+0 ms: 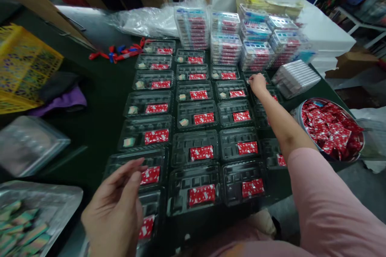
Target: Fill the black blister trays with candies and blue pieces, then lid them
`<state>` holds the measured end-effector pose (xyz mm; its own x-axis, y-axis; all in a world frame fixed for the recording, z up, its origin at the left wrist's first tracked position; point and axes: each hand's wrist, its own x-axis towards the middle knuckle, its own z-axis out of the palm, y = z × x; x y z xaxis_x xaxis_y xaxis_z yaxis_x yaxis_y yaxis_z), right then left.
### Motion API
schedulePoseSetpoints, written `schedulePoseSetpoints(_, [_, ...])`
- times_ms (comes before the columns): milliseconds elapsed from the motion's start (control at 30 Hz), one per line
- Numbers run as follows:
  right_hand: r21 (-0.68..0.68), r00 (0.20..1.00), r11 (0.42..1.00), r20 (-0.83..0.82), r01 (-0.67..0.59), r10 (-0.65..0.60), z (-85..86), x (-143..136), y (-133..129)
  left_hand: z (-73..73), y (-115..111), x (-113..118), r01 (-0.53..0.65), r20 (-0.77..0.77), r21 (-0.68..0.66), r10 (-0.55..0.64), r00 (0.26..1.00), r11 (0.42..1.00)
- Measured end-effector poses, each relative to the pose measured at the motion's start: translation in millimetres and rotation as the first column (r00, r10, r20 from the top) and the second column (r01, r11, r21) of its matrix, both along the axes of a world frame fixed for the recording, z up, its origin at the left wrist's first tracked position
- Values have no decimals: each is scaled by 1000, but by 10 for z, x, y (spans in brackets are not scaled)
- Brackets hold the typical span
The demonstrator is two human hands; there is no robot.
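Observation:
Rows of clear plastic trays (193, 140) lie on the dark green table, each with a red patterned packet (201, 152). Many trays in the back rows also hold a small pale striped piece (182, 122). My right hand (258, 83) reaches over a tray at the back right, its fingertips pinched together; what they hold is too small to make out. Above the near left trays is my left hand (120, 204), fingers curled and thumb close to them; anything between them is hidden.
Stacks of filled trays (224, 44) stand at the back. A round tin of red packets (331, 128) is at the right. At the lower left sits a metal tray (63, 204) of striped pieces, with a yellow basket (27, 68) beyond it.

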<state>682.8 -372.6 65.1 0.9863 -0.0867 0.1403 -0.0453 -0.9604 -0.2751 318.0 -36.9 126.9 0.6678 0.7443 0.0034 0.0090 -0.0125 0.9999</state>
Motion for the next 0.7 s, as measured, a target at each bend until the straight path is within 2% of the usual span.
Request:
schedulePoseSetpoints(133, [14, 999, 1000, 31, -14, 13, -38, 25, -79, -69, 71, -25, 16, 39, 7, -16, 999, 1000])
schedulePoseSetpoints(333, [5, 985, 986, 48, -165, 164, -87, 7, -121, -86, 94, -96, -14, 8, 25, 14, 1000, 1000])
schedulePoseSetpoints(700, [-113, 997, 991, -7, -76, 76, -65, -104, 16, -13, 123, -245, -16, -50, 43, 18, 999, 999])
